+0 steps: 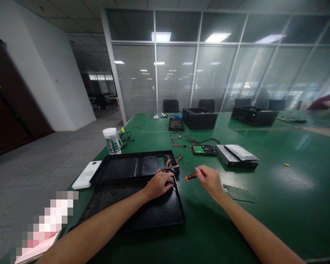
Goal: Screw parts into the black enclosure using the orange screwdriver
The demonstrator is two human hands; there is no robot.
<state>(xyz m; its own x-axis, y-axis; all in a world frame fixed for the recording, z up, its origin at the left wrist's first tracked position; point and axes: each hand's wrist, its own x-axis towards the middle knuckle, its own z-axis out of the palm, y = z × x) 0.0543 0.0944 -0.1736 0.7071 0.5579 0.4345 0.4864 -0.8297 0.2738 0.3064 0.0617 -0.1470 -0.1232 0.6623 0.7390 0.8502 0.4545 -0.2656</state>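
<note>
My right hand (209, 180) is closed around the red-and-black handle of a screwdriver (191, 176). The screwdriver's shaft points left, its tip close to the fingers of my left hand (160, 184). Those fingers are curled at the upper right edge of a flat black panel (159, 209), and what they pinch is hidden. Just behind lies a second black panel (123, 167) with raised edges, touching the first. Striped ribbon wires (169, 165) come out of its right end.
A clear bottle (112, 143) and a white box-like object (87, 175) stand at the left. Behind my right hand are a circuit-board drive (202, 149) and an optical drive (236, 157). Black computer cases (199, 119) stand farther back. A person's sleeve (326, 101) shows far right.
</note>
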